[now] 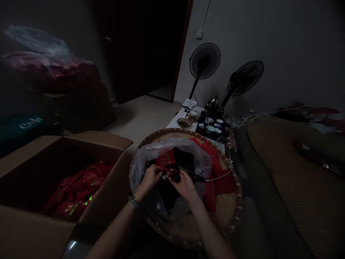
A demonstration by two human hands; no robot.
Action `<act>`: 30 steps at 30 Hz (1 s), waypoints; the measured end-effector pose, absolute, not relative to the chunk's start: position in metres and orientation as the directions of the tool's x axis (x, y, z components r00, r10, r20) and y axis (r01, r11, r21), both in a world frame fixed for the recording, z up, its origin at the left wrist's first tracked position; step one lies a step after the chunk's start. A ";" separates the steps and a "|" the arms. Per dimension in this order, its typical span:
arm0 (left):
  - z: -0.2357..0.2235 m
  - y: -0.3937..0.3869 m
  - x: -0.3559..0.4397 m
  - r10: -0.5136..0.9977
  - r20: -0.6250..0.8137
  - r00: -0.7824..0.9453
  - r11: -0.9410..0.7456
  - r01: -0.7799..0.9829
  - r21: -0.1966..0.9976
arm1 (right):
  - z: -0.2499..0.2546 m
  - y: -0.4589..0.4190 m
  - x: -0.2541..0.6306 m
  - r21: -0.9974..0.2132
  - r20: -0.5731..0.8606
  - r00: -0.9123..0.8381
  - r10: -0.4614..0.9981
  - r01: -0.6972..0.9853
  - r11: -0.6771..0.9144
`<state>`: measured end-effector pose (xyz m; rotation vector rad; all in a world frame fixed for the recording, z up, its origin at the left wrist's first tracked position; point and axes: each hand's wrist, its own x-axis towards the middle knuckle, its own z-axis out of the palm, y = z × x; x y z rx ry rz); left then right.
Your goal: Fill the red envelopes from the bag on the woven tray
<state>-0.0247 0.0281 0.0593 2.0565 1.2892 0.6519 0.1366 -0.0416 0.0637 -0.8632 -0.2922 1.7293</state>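
Observation:
My left hand (151,177) and my right hand (183,184) meet over a clear plastic bag (142,162) that lies in a round woven tray (229,212). Both hands are closed in a pinch on a small dark object (174,176) between them; the room is too dim to name it. A black pen-like tool with a white cord (192,175) lies just beyond my right hand. Red packets (215,158) are spread in the tray, and dark items fill the bag. My left wrist wears a bracelet.
An open cardboard box (27,219) at the left holds several red packets. Beyond the tray stands a low table with a tea set (211,126). Two standing fans (205,61) are by the wall. A woven-mat seat (296,172) is at the right.

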 end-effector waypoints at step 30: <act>0.062 0.026 -0.017 0.917 0.065 0.393 -0.280 0.521 0.806 | 0.094 -0.010 0.151 -0.744 -0.113 -0.283 0.953 0.660 0.108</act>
